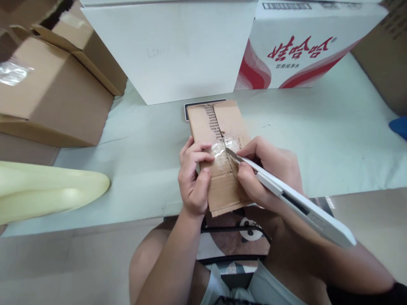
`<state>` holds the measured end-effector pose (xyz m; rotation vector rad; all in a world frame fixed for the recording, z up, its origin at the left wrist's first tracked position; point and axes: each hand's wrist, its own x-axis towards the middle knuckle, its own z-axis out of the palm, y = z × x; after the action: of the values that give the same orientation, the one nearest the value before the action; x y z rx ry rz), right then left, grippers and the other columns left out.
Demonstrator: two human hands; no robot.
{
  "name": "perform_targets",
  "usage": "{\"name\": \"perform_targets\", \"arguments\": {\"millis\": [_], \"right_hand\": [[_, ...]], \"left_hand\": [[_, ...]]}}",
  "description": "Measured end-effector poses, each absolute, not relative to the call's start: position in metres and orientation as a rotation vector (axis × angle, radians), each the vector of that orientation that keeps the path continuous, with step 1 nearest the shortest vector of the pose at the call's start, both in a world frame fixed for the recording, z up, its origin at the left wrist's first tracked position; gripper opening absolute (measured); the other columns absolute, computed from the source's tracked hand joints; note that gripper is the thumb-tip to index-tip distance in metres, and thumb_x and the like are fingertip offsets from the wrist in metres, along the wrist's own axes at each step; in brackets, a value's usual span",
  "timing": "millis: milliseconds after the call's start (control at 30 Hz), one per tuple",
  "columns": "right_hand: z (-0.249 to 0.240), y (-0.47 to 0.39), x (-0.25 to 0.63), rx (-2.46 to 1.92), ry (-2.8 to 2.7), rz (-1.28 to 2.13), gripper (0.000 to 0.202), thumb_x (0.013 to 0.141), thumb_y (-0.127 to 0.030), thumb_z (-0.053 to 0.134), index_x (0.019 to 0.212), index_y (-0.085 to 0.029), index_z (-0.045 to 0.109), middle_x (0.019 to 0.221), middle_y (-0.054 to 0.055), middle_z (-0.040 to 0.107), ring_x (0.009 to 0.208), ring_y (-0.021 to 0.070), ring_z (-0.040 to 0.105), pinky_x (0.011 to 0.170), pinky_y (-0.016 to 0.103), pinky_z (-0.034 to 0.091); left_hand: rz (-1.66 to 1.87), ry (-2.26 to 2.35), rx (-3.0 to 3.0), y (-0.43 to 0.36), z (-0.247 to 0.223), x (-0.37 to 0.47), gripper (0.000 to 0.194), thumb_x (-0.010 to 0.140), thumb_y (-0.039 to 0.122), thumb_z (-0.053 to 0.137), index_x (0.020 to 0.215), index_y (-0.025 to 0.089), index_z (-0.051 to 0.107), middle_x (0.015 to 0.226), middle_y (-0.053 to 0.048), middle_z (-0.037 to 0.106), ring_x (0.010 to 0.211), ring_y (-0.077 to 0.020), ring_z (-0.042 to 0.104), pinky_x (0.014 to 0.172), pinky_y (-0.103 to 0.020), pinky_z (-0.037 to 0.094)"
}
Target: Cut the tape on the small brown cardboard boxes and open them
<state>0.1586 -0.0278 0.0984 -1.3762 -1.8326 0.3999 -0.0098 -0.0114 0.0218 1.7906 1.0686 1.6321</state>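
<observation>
A flat brown cardboard piece (222,184) lies at the table's front edge, with a torn corrugated strip and clear tape (219,156) across its middle seam. My left hand (194,176) grips its left edge, fingertips on the tape. In my right hand (270,169) is a white utility knife (299,203), pinched near the front, its blade tip on the seam at the tape. Under the cardboard's far end, the rim of a dark flat object (187,112) shows.
Behind stand a white box (190,51) and a red-and-white printed box (286,51). Brown cartons (63,84) are at the left, above a pale yellow object (54,190). A blue object (399,127) sits at the right edge of the pale green tabletop (302,127).
</observation>
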Motion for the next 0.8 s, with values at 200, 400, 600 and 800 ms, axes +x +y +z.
{"name": "perform_targets", "arguments": {"millis": [200,400,600,800], "right_hand": [[0.1022,-0.0285,0.1584,-1.373,-1.877,0.399,0.011,0.078,-0.018,0.060,0.081,-0.025,0.052,0.055,-0.006,0.056,0.043,0.0110,0.044,0.048,0.026,0.037],[0.1035,-0.0293,0.1586,-1.363,-1.866,0.413,0.010,0.076,-0.017,0.058,0.076,-0.025,0.051,0.052,-0.007,0.051,0.042,0.0090,0.040,0.045,0.023,0.035],[0.1050,-0.0304,0.1607,-1.304,-1.913,0.411,0.012,0.075,-0.015,0.055,0.073,-0.025,0.049,0.051,-0.007,0.048,0.042,0.0088,0.040,0.043,0.024,0.032],[0.1061,-0.0302,0.1625,-1.258,-1.920,0.442,0.013,0.072,-0.016,0.055,0.067,-0.025,0.047,0.048,-0.006,0.048,0.040,0.0090,0.041,0.041,0.023,0.033]], "left_hand": [[1.652,1.059,1.763,-0.0118,0.0208,-0.0089,0.015,0.096,0.025,0.052,0.098,0.027,0.066,0.118,-0.002,0.073,0.122,-0.0247,0.066,0.129,-0.055,0.040],[1.656,1.057,1.755,-0.0117,0.0210,-0.0087,0.014,0.097,0.027,0.052,0.098,0.027,0.066,0.118,-0.002,0.073,0.121,-0.0249,0.066,0.128,-0.055,0.040],[1.647,1.066,1.768,-0.0122,0.0217,-0.0085,0.014,0.097,0.030,0.052,0.097,0.027,0.065,0.118,-0.003,0.073,0.119,-0.0253,0.067,0.128,-0.057,0.040],[1.628,1.063,1.778,-0.0118,0.0218,-0.0097,0.014,0.098,0.031,0.050,0.098,0.028,0.064,0.119,-0.002,0.072,0.121,-0.0257,0.066,0.128,-0.057,0.040]]}}
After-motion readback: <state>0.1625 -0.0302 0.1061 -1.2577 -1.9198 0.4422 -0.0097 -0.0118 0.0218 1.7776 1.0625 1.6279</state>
